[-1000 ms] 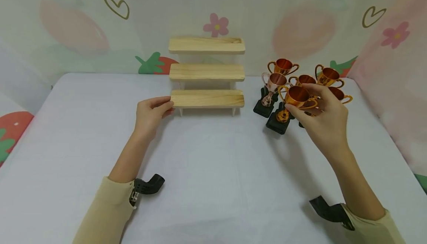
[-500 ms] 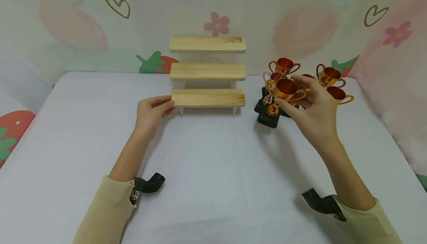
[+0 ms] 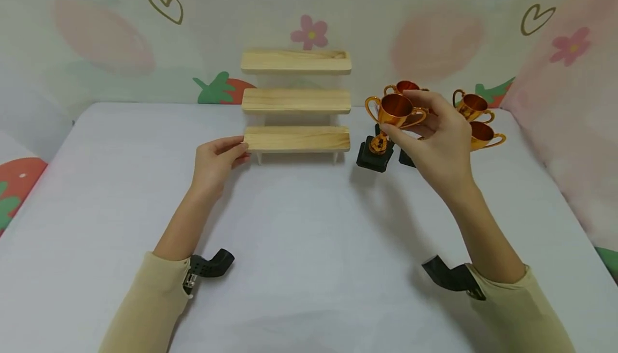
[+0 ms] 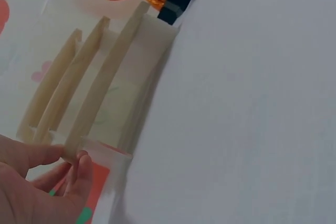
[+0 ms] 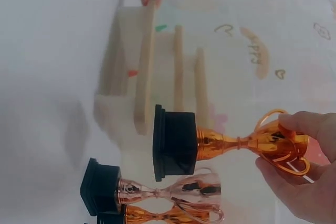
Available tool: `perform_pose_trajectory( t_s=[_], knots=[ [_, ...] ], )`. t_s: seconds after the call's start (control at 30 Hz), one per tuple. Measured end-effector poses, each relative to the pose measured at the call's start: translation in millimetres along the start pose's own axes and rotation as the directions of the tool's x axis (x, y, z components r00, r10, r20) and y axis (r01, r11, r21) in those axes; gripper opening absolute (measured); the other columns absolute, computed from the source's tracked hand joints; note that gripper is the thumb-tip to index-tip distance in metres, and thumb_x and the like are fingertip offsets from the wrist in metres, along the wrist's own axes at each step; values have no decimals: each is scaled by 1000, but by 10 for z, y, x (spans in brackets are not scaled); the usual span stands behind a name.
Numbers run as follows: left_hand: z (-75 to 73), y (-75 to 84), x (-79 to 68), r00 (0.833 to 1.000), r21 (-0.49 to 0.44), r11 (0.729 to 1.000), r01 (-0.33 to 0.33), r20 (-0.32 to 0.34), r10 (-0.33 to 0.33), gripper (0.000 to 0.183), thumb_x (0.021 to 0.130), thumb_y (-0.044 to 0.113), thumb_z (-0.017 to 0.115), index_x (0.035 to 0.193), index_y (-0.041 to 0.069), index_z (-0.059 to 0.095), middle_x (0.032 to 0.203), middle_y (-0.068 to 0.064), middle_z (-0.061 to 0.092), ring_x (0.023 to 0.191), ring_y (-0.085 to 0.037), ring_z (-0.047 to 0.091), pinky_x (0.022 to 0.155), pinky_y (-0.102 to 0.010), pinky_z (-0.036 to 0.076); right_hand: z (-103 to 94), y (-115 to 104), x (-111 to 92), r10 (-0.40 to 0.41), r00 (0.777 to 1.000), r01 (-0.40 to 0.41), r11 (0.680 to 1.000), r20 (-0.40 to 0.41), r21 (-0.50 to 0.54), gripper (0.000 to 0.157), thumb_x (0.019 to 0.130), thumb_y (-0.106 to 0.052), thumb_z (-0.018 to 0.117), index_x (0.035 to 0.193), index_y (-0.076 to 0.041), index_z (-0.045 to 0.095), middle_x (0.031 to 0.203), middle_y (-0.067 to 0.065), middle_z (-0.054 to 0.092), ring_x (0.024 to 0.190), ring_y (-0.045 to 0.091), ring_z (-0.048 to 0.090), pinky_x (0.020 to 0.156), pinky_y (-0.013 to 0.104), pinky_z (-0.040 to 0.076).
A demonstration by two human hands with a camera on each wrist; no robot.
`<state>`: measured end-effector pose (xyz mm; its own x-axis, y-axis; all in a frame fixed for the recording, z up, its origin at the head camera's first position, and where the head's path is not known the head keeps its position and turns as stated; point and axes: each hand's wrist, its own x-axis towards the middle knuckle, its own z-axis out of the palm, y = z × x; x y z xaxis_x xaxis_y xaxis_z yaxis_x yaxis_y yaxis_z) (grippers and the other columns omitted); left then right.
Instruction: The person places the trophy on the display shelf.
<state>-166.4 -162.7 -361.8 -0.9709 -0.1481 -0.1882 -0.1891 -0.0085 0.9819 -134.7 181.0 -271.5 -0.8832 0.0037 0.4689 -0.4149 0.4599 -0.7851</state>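
A gold trophy cup (image 3: pixel 395 109) with two handles and a black base is gripped by its cup in my right hand (image 3: pixel 441 141). It hangs upright above the table, and in the right wrist view its black base (image 5: pixel 176 142) stands apart from the shelf. My left hand (image 3: pixel 214 165) pinches the left end of the lowest board (image 3: pixel 296 139) of a three-tier wooden shelf. In the left wrist view, thumb and fingers (image 4: pixel 79 182) close on that board's end. Behind the held trophy, a rose-gold trophy (image 5: pixel 194 192) shows in the right wrist view.
More gold trophies (image 3: pixel 472 107) stand on the right side of the table, partly hidden by my right hand. The shelf's middle board (image 3: pixel 296 101) and top board (image 3: pixel 296 62) bear nothing. A printed cloth (image 3: pixel 357 15) hangs behind the white table (image 3: pixel 299 245).
My right hand has lifted the gold trophy and carried it left, away from the group and toward the shelf. My left hand keeps its hold on the lowest board.
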Motion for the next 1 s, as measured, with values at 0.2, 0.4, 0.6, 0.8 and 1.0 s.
perform_pose_trajectory(
  t_s=[0.2, 0.4, 0.6, 0.8, 1.0],
  knots=[
    [-63, -4, 10, 999, 13, 1000, -8, 42, 8, 44, 105, 4, 63, 143, -17, 54, 110, -7, 65, 81, -1, 71, 85, -14, 62, 74, -43, 76, -21, 1000, 21, 1000, 10, 7, 53, 85, 7, 85, 133, 8, 64, 128, 17, 68, 87, -2, 66, 84, 8, 58],
    [-99, 0, 20, 996, 54, 998, -22, 90, 17, 44, 106, 4, 62, 142, -19, 53, 125, -19, 61, 83, 0, 70, 87, -14, 61, 125, -80, 139, -37, 999, 37, 999, 27, 2, 54, 86, 5, 85, 134, 7, 63, 125, 18, 69, 86, -3, 66, 81, 9, 58],
    [-103, -3, 13, 994, 46, 998, -44, 107, 39, 43, 106, 2, 61, 141, -20, 53, 122, -18, 62, 85, -2, 71, 86, -14, 61, 194, -115, 230, -78, 996, 77, 996, 44, 40, 54, 85, 8, 84, 134, 10, 62, 124, 21, 69, 86, -2, 66, 80, 10, 59],
    [-114, -17, -4, 993, 51, 998, -45, 112, 39, 43, 107, 4, 60, 143, -19, 52, 124, -19, 61, 86, 0, 70, 89, -14, 61, 298, -170, 355, -97, 993, 92, 992, 60, 87, 54, 85, 9, 84, 134, 10, 62, 125, 20, 69, 90, 0, 68, 84, 12, 60],
    [-108, -41, 8, 993, 23, 998, -50, 109, 47, 42, 107, 2, 60, 142, -20, 52, 113, -9, 64, 85, 1, 70, 88, -14, 61, 399, -234, 480, -92, 994, 84, 989, 63, 121, 53, 86, 7, 84, 134, 8, 63, 123, 17, 69, 90, 5, 70, 87, 18, 62]
  ],
)
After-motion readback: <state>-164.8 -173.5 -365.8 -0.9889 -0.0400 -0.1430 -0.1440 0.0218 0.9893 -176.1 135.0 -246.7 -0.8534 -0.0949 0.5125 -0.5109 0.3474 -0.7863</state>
